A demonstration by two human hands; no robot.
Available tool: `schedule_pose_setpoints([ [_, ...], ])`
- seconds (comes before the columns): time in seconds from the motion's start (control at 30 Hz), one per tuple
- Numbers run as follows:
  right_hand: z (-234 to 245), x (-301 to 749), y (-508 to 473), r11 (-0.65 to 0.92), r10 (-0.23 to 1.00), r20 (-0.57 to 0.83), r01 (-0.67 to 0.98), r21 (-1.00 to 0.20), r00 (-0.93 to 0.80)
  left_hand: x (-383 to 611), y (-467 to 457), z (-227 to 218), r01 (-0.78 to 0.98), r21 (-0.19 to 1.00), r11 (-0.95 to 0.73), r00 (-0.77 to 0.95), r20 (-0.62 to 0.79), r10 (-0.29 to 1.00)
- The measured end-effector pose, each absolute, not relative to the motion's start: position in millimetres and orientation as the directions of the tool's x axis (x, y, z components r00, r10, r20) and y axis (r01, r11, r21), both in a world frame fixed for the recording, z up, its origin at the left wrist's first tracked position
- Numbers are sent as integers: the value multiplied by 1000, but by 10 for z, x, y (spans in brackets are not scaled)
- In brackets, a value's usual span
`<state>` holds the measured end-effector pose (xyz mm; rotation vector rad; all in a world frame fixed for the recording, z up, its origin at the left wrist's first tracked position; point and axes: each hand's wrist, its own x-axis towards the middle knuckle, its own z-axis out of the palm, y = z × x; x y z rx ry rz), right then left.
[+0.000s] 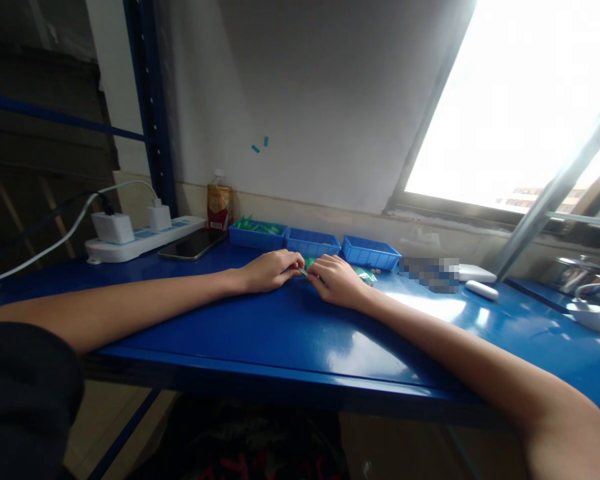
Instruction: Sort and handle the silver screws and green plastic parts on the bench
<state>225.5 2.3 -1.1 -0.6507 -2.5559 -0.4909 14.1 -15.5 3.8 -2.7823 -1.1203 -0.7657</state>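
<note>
Over the blue table (275, 327), my left hand (270, 270) and my right hand (337, 280) meet with fingertips pinched. Between them is a small, thin, pale strip (303, 271), too small to name; both hands seem to grip its ends. Just behind and beside my right hand lie green-and-white packets (365, 275), partly hidden by it. A few small brown bits (375, 271) rest near these. Behind my hands stand three blue bins: a left bin (255, 240) filled with green packets, a middle bin (313, 249) and a right bin (370, 258).
At the back left are a white power strip (125, 248) with plugged-in chargers, a dark phone (193, 245) and a bottle (220, 205) with a gold-and-red label. To the right lie a white case (481, 290) and a white charger (590, 315). A wall and window bound the back.
</note>
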Motion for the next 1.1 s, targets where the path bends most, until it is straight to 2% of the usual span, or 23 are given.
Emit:
schedule_pose_setpoints([
  [0.47, 3, 2273, 11, 843, 340, 530, 502, 195, -777, 147, -124, 31, 701, 27, -713, 633, 437, 639],
  [0.77, 0, 2257, -8, 825, 348, 532, 522, 218, -772, 152, -135, 40, 675, 37, -737, 654, 434, 620],
  [1.0, -10, 2253, -14, 802, 359, 561, 554, 223, -746, 153, -180, 54, 663, 124, -739, 627, 448, 638],
  [1.1, -10, 2251, -11, 799, 363, 563, 559, 223, -743, 146, -178, 48, 670, 126, -731, 620, 446, 645],
])
